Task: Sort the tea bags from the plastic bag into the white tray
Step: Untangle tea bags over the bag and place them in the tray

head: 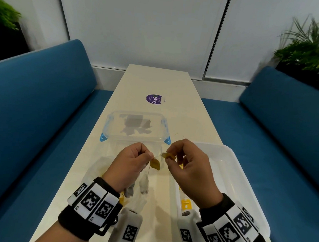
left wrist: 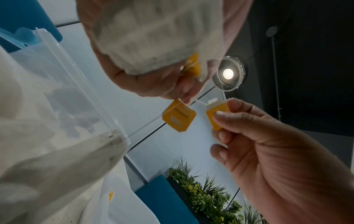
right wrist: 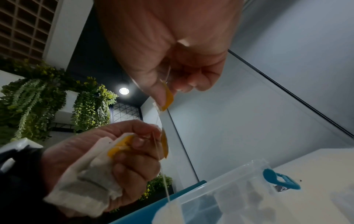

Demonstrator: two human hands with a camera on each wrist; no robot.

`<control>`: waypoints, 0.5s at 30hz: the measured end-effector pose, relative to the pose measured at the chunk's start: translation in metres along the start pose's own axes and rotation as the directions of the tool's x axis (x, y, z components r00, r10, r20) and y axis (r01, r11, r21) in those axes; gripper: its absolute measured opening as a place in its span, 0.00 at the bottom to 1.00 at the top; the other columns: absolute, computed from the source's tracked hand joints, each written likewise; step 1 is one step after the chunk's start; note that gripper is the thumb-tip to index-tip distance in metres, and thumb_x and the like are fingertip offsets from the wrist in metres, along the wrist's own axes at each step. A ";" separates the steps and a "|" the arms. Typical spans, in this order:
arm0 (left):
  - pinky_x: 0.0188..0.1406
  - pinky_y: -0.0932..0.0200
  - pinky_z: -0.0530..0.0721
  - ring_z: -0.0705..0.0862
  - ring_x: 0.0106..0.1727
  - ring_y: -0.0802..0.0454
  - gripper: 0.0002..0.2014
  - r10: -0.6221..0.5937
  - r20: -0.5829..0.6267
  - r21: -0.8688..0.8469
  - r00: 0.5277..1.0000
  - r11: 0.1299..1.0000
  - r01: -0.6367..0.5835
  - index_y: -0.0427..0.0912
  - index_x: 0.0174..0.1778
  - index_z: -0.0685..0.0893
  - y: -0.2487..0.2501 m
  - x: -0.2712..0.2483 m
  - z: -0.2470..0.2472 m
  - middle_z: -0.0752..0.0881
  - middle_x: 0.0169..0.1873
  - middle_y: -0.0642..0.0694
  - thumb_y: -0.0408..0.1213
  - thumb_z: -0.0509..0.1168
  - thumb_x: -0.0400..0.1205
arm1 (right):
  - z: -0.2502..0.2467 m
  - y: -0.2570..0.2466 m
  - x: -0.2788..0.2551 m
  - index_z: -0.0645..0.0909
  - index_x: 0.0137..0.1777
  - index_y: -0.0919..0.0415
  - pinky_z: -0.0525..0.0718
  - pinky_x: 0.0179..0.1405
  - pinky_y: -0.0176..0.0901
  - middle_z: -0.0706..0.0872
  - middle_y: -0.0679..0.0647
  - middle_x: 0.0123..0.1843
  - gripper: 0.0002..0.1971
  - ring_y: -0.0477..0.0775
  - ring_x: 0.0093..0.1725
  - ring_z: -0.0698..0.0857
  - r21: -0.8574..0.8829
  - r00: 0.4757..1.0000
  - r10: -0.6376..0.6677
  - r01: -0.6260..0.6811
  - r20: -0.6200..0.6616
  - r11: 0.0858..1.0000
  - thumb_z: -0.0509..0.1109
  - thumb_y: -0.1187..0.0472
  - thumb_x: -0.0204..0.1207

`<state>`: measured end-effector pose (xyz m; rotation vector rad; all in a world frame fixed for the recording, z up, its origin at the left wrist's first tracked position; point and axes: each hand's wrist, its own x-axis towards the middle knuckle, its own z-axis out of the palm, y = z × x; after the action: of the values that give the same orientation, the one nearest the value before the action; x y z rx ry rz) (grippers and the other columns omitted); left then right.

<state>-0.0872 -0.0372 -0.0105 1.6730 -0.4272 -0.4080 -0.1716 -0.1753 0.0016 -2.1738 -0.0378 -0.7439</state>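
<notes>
Several tea bags (head: pixel 144 184) hang from the left hand (head: pixel 132 162) above the cream surface (head: pixel 157 80). Its curled fingers (right wrist: pixel 134 154) clutch the bags' paper pouches against the palm, with one yellow tag tucked among them. A second yellow tag (left wrist: pixel 179 116) dangles just below the left fingertips on a thin string. The right hand (head: pixel 187 165) is raised beside the left, nearly touching it, and pinches another yellow tag (left wrist: pixel 217 116) between thumb and forefinger, the remaining fingers loosely bent. A short white thread runs between the two loose tags. Under the left wrist lies the crumpled plastic bag (head: pixel 97 167). The white tray (head: pixel 244 180) sits at the right, under the right hand, with a yellow-tagged tea bag (head: pixel 185 203) already inside. Beyond both hands stands a clear lidded container (head: pixel 136 127) with blue clips, and farther off a round purple sticker (head: pixel 155 101).
</notes>
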 end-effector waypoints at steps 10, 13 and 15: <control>0.18 0.64 0.61 0.64 0.20 0.56 0.11 0.000 0.036 -0.159 0.999 0.987 0.006 0.38 0.31 0.77 0.004 -0.006 0.000 0.73 0.21 0.48 0.26 0.59 0.80 | 0.007 -0.010 -0.014 0.86 0.35 0.57 0.73 0.31 0.25 0.85 0.45 0.30 0.06 0.41 0.31 0.79 0.083 0.961 0.068 -0.094 0.269 0.992 0.78 0.57 0.69; 0.17 0.65 0.60 0.64 0.19 0.57 0.13 0.001 0.087 -0.205 0.996 0.979 0.017 0.38 0.30 0.76 0.006 -0.008 0.000 0.74 0.19 0.49 0.25 0.58 0.81 | 0.007 -0.008 -0.009 0.78 0.42 0.49 0.75 0.33 0.27 0.82 0.43 0.37 0.10 0.40 0.33 0.77 0.139 0.959 0.261 -0.275 0.110 0.951 0.78 0.60 0.69; 0.17 0.66 0.61 0.64 0.19 0.57 0.13 -0.001 0.109 -0.210 0.994 0.977 0.024 0.38 0.31 0.76 0.005 -0.008 0.000 0.73 0.19 0.49 0.26 0.57 0.82 | 0.006 -0.008 -0.005 0.74 0.53 0.44 0.79 0.38 0.28 0.82 0.41 0.48 0.20 0.38 0.37 0.78 0.169 0.919 0.341 -0.374 0.196 0.912 0.79 0.61 0.67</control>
<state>-0.0946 -0.0334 -0.0054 1.4520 -0.4376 -0.5373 -0.1747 -0.1648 0.0017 -1.9632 0.1914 -0.3350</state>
